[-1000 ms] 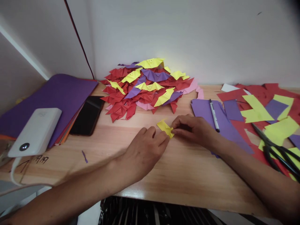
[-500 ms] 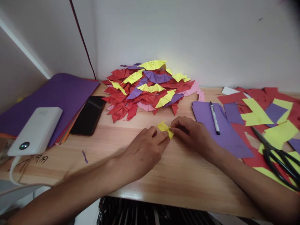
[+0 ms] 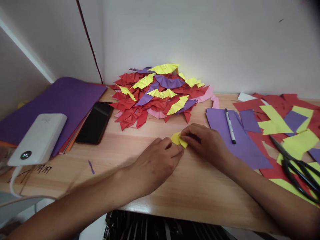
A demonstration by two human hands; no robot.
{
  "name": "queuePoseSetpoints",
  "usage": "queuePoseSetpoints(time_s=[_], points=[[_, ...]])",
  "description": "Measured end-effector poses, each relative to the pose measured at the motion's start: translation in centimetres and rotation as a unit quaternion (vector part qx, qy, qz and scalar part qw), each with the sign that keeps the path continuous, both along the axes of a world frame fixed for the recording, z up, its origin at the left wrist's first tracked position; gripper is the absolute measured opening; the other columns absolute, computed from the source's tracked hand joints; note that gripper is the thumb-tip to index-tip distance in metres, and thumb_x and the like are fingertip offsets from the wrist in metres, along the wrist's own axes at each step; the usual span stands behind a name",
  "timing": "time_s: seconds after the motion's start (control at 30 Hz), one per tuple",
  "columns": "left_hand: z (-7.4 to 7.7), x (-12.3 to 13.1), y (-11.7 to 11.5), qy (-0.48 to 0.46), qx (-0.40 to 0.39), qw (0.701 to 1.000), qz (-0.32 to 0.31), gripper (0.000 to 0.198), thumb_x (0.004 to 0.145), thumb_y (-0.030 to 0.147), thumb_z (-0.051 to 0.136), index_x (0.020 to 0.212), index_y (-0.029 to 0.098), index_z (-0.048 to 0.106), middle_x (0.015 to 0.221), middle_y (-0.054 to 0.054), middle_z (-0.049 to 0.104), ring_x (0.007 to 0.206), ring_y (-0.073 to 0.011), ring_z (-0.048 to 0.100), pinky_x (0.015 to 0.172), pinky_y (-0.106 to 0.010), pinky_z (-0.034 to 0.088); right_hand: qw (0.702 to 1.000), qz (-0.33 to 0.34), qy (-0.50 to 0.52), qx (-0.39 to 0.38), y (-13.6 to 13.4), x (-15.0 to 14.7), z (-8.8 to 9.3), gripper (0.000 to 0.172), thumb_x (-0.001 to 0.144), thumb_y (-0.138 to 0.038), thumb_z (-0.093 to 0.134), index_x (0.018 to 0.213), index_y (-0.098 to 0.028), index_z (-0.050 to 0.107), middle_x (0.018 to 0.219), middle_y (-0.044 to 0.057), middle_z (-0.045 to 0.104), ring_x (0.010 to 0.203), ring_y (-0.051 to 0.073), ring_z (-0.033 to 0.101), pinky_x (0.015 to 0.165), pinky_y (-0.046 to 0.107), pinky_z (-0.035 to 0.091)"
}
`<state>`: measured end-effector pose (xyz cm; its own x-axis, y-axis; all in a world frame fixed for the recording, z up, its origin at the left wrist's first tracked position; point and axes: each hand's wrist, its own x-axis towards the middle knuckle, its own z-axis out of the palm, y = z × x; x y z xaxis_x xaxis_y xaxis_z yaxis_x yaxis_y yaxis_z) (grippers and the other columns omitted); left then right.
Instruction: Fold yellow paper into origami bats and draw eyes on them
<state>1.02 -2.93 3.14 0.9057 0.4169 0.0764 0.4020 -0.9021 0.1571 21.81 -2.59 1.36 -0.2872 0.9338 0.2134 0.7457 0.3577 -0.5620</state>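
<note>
"Over my link, what finish has the table [image 3: 205, 190]?"
"Smooth wood, glossy along its front edge."
"And the folded piece [image 3: 176, 137]?"
"Matt paper, and toward the left edge I see a smooth plastic power bank [image 3: 41, 138] and glossy phone [image 3: 95, 122]."

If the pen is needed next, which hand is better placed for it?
Likely the right hand: the pen lies on purple paper close beside it, while the left hand is farther away.
</note>
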Motion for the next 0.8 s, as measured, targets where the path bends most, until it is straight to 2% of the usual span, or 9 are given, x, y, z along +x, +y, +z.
queuePoseSetpoints(time_s=[0.43, 0.6, 0.8], points=[[0.14, -0.1, -0.13, 0.003, 0.015, 1.0, -0.008, 0.029, 0.09, 0.01, 0.045, 0.116, 0.01, 0.057, 0.118, -0.009, 0.06, 0.096, -0.0212, 0.05, 0.077, -0.037, 0.046, 0.999, -0.027, -0.019, -0.001, 0.35, -0.42, 0.05, 0.006, 0.082, -0.021, 0.064, 0.078, -0.02, 0.059, 0.073, -0.001, 0.063, 0.062, 0.012, 0.054, 0.058, 0.025, 0.04], [0.53, -0.1, -0.24, 0.014, 0.012, 1.0, -0.017, 0.03, 0.088, 0.009, 0.048, 0.116, 0.01, 0.056, 0.117, -0.01, 0.059, 0.098, -0.0217, 0.05, 0.079, -0.037, 0.046, 0.999, -0.024, -0.025, 0.011, 0.38, -0.45, -0.06, 0.007, 0.083, -0.021, 0.062, 0.078, -0.02, 0.058, 0.074, -0.001, 0.062, 0.063, 0.012, 0.054, 0.059, 0.025, 0.039], [0.26, -0.15, -0.22, -0.002, 0.025, 0.999, -0.021, 0.029, 0.087, 0.008, 0.048, 0.115, 0.009, 0.056, 0.115, -0.011, 0.06, 0.1, -0.0225, 0.051, 0.08, -0.036, 0.046, 1.0, -0.011, -0.027, 0.01, 0.47, -0.37, -0.08, 0.005, 0.083, -0.021, 0.062, 0.08, -0.02, 0.059, 0.075, 0.0, 0.062, 0.064, 0.012, 0.054, 0.061, 0.026, 0.04]])
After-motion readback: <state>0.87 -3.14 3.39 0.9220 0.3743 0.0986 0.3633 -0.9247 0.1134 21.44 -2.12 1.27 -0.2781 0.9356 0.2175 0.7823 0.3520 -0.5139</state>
